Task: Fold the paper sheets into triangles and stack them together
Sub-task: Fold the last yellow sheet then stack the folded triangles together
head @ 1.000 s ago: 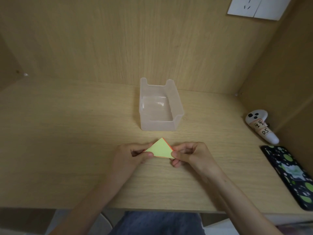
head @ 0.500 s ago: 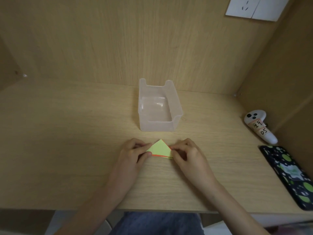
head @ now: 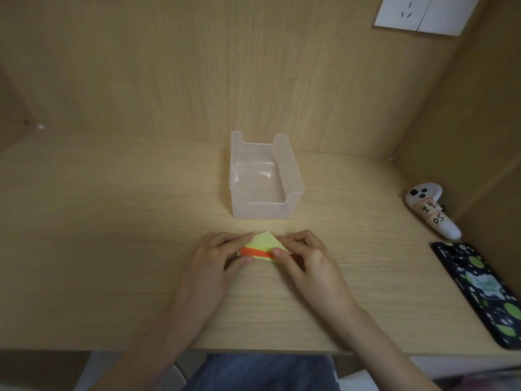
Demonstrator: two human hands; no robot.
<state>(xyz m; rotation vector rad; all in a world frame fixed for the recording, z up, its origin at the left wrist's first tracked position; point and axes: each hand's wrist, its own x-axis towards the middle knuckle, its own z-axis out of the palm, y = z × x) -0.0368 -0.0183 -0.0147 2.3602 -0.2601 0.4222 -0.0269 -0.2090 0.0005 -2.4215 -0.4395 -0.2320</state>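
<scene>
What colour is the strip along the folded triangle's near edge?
Orange strip, against the pale yellow-green triangle; head view.

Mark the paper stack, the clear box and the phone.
paper stack (head: 263, 242): head view, yellow top face.
clear box (head: 260, 211): head view, front wall.
phone (head: 479, 290): head view, middle of its case.

Dim, warm, even light from overhead. Soft, faint shadows on the surface (head: 112, 249). Slight glare inside the clear box (head: 259, 210). Folded paper (head: 263, 241) sharp mid-frame; edges bowed, bottom blurred.
</scene>
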